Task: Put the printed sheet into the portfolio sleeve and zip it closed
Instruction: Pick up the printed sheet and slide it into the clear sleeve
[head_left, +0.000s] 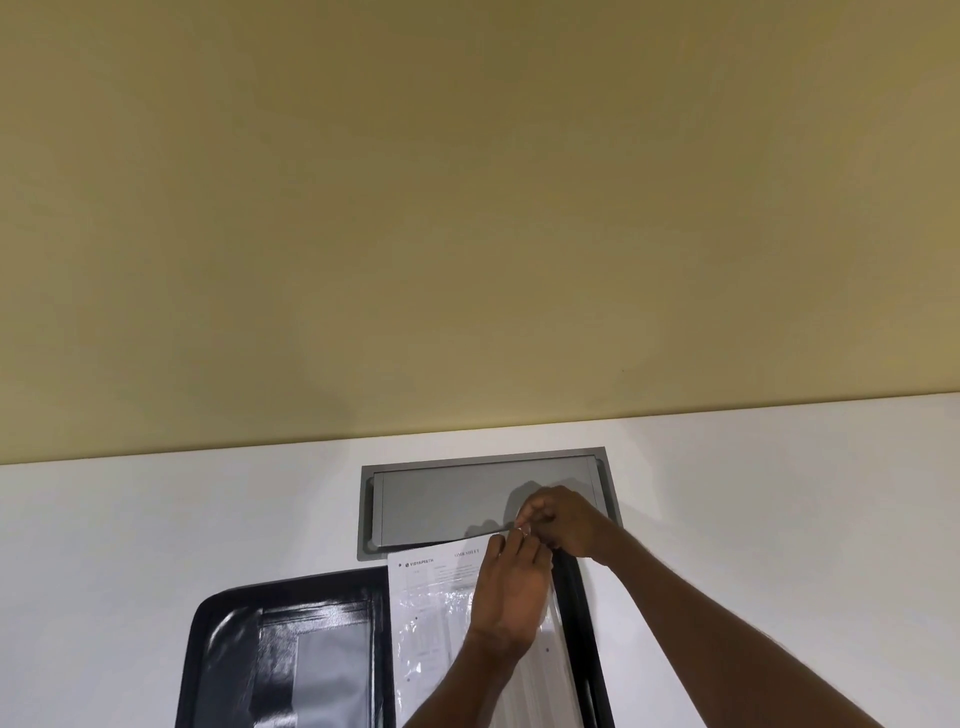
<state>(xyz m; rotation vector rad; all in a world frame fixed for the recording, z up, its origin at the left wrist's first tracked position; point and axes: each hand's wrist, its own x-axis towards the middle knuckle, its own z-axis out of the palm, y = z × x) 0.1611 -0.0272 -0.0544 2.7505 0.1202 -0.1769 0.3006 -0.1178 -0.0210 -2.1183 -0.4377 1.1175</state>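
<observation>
A black zip portfolio (228, 649) lies open on the white table, its left inner cover shiny. On its right half sits a clear plastic sleeve (431, 639) with the printed sheet (441, 564). The sheet's header end shows at the far edge, and glare covers the lower part. My left hand (511, 592) rests over the sheet's right side, fingertips pinching its top edge. My right hand (563, 519) comes in from the right and pinches a thin lifted edge at the top right corner, right beside the left fingertips. I cannot tell whether that edge is sleeve or paper. The zipper is hidden.
A grey metal cable flap (441, 499) is set into the table just beyond the portfolio. A yellow wall (467, 208) rises behind the table's far edge. White tabletop (779, 519) extends to both sides.
</observation>
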